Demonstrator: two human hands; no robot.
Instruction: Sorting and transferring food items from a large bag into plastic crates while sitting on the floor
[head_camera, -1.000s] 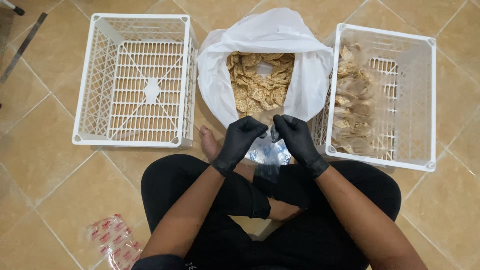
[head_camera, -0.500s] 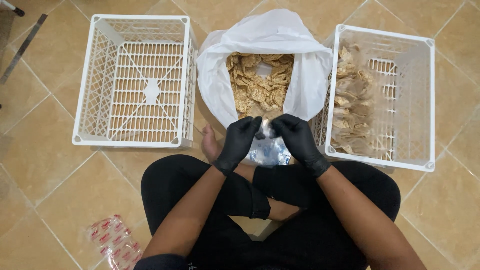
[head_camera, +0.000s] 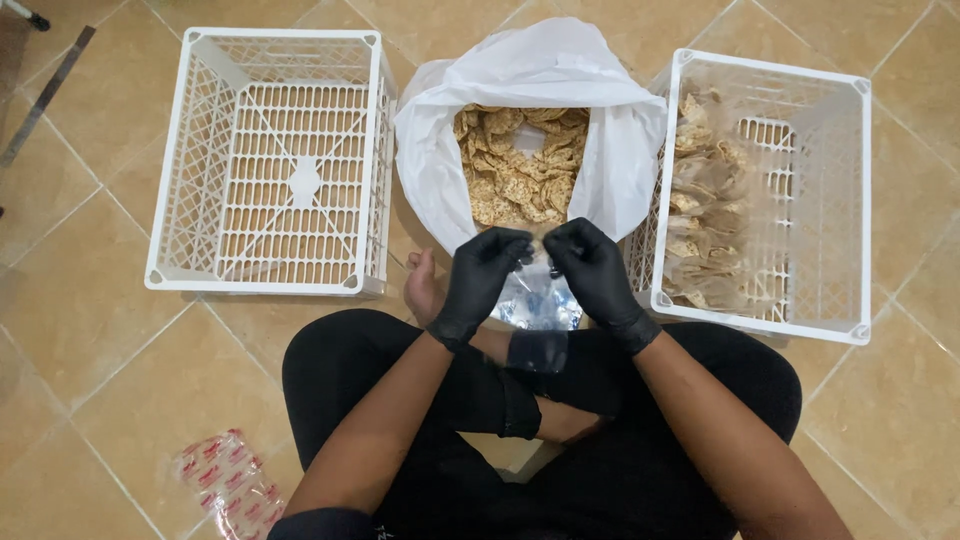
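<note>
Head view, looking down on a person seated cross-legged on a tiled floor (head_camera: 90, 330).

Left hand (head_camera: 484, 270), black glove: fingers curled in tight, tips pinched on the top edge of a small clear plastic bag (head_camera: 538, 298). Not open; a closed pinch grip.

Right hand (head_camera: 592, 268), black glove: same posture, fingers bent and pinching the same top edge from the other side. The two hands meet thumb to thumb, almost touching, at the mouth of the bag.

The bag hangs just below both hands, above the person's lap; its contents cannot be made out through the glare.

Just beyond the hands: a big white sack (head_camera: 440, 170), mouth open, holding pale brown crackers (head_camera: 520, 165).

Outward of the left hand, well apart: white plastic crate (head_camera: 375, 150) with lattice floor.

Outward of the right hand, near: second white crate (head_camera: 850, 200), with filled clear packets (head_camera: 705, 220) stacked along the side closest to the hand.

Behind and outward of the left hand, by the knee: a clear wrapper with red print (head_camera: 225, 485) lying flat on the tiles.
</note>
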